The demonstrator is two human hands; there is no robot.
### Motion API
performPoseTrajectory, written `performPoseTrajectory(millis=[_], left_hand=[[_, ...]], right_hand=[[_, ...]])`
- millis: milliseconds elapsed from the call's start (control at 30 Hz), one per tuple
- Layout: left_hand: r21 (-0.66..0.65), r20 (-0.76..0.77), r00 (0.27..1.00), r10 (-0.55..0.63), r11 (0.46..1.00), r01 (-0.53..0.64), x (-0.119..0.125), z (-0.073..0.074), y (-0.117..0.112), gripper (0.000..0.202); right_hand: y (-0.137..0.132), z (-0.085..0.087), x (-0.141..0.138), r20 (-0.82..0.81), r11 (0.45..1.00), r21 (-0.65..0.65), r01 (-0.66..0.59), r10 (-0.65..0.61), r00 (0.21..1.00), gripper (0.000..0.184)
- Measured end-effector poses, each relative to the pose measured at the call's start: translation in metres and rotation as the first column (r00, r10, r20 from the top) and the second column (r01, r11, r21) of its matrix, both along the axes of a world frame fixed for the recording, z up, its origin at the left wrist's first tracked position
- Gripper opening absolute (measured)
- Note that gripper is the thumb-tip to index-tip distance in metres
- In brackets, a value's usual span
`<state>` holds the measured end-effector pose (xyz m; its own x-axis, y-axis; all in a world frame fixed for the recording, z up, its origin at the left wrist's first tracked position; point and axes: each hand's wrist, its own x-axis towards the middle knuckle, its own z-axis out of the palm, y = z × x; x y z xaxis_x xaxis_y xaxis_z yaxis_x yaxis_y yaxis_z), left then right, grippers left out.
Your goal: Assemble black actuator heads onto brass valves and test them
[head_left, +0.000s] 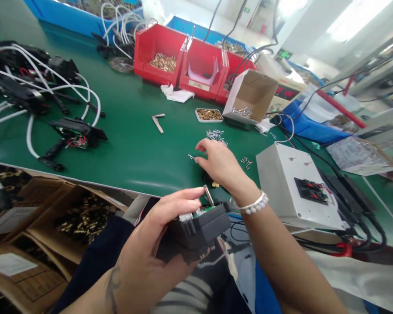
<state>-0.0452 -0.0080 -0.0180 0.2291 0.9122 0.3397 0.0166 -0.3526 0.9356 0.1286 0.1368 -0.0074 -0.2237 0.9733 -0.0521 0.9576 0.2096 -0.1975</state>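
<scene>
My left hand is wrapped around a black plastic housing with its open side up. A green circuit board shows inside, and a metal pin sticks up beside my fingertips. Over the table, my right hand has its thumb and index finger apart. A small wire spring clip is at the thumb tip; whether it touches the skin is hard to tell. Just beyond that hand is a pile of similar clips. Small brass pieces and a dark part lie partly hidden below the wrist.
Red bins stand at the back, near a tray of brass parts and a cardboard box. Screws lie beside a grey metal box. An angled metal piece lies mid-table; cabled black assemblies crowd the left.
</scene>
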Motion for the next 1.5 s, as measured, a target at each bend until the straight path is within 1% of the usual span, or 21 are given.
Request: performPoseTrajectory(millis=[167,367,467,567,600,633,667,700,733,767,800,833,867,933,1033,1100,1167,1233,1267,1433,1500], left_hand=[[0.119,0.041,0.999,-0.004,0.993,-0.001,-0.005,0.001,0.002,0.061],[0.184,0.087,0.996,0.01,0.983,-0.026,-0.009,-0.002,0.006,0.063],[0.199,0.092,0.995,0.031,0.979,-0.049,-0.01,-0.002,0.006,0.062],[0.187,0.043,0.996,0.078,0.979,-0.084,-0.012,-0.003,0.006,0.06],[0.173,0.023,0.995,0.099,0.98,-0.102,-0.012,-0.003,0.006,0.058],[0.159,-0.002,0.993,0.121,0.98,-0.12,-0.013,-0.003,0.007,0.056],[0.143,-0.028,0.99,0.14,0.981,-0.134,-0.013,-0.002,0.007,0.054],[0.129,-0.058,0.986,0.156,0.981,-0.147,-0.014,-0.001,0.008,0.052],[0.115,-0.091,0.981,0.169,0.981,-0.158,-0.014,0.0,0.008,0.051],[0.103,-0.123,0.976,0.178,0.981,-0.166,-0.014,0.002,0.008,0.05],[0.093,-0.151,0.971,0.187,0.98,-0.174,-0.014,0.004,0.008,0.049],[0.088,-0.173,0.966,0.194,0.98,-0.181,-0.014,0.007,0.008,0.049],[0.087,-0.191,0.961,0.201,0.978,-0.188,-0.013,0.009,0.007,0.048],[0.087,-0.219,0.954,0.207,0.977,-0.192,-0.012,0.013,0.005,0.047],[0.081,-0.243,0.948,0.208,0.978,-0.194,-0.01,0.015,0.001,0.047],[0.058,-0.254,0.944,0.21,0.978,-0.202,-0.009,0.016,0.001,0.046],[0.035,-0.266,0.941,0.207,0.978,-0.206,-0.007,0.017,0.001,0.042],[0.031,-0.273,0.941,0.202,0.979,-0.201,-0.006,0.02,0.002,0.037],[0.035,-0.273,0.941,0.2,0.98,-0.198,-0.005,0.021,0.003,0.035],[0.055,-0.263,0.942,0.211,0.977,-0.204,-0.002,0.02,0.002,0.033],[0.061,-0.265,0.941,0.21,0.978,-0.201,-0.001,0.019,0.002,0.033]], right_hand=[[0.027,-0.004,-0.021,0.117,0.99,-0.135,-0.034,0.051,0.992,0.031],[0.033,0.005,-0.025,0.14,0.973,-0.218,-0.076,0.108,0.984,0.023],[0.033,0.004,-0.024,0.081,0.981,-0.18,-0.068,0.084,0.993,0.019],[0.028,0.003,-0.02,-0.023,0.998,-0.061,-0.03,0.029,0.999,0.015],[0.023,0.004,-0.017,-0.083,1.0,-0.018,-0.014,0.013,0.996,0.015],[0.016,0.006,-0.014,-0.193,1.0,0.012,0.006,-0.004,0.981,0.016],[0.006,0.009,-0.011,-0.34,0.999,0.027,0.025,-0.014,0.94,0.015],[-0.006,0.013,-0.007,-0.534,0.999,0.028,0.044,-0.022,0.845,0.014],[-0.019,0.017,-0.003,-0.717,0.999,0.012,0.048,-0.025,0.697,0.011],[-0.034,0.022,0.001,-0.835,0.999,0.008,0.041,-0.015,0.549,0.009],[-0.05,0.028,0.004,-0.896,1.0,0.013,0.024,0.001,0.444,0.008],[-0.065,0.033,0.008,-0.922,1.0,0.011,0.01,0.007,0.388,0.01],[-0.079,0.039,0.01,-0.934,1.0,0.011,0.0,0.01,0.357,0.012],[-0.102,0.048,0.014,-0.934,1.0,0.009,-0.02,0.016,0.356,0.013],[-0.123,0.059,0.016,-0.898,0.998,0.02,-0.051,0.04,0.439,0.013],[-0.132,0.064,0.014,-0.879,0.999,0.001,-0.049,0.025,0.475,0.016],[-0.138,0.066,0.009,-0.894,0.998,-0.055,-0.015,-0.043,0.445,0.025],[-0.143,0.066,0.004,-0.916,0.994,-0.107,0.027,-0.109,0.387,0.032],[-0.145,0.065,0.001,-0.922,0.994,-0.107,0.037,-0.113,0.371,0.031],[-0.141,0.059,-0.002,-0.903,0.999,0.033,0.024,0.02,0.429,0.014],[-0.138,0.058,-0.001,-0.899,0.999,0.03,0.014,0.02,0.438,0.013]])
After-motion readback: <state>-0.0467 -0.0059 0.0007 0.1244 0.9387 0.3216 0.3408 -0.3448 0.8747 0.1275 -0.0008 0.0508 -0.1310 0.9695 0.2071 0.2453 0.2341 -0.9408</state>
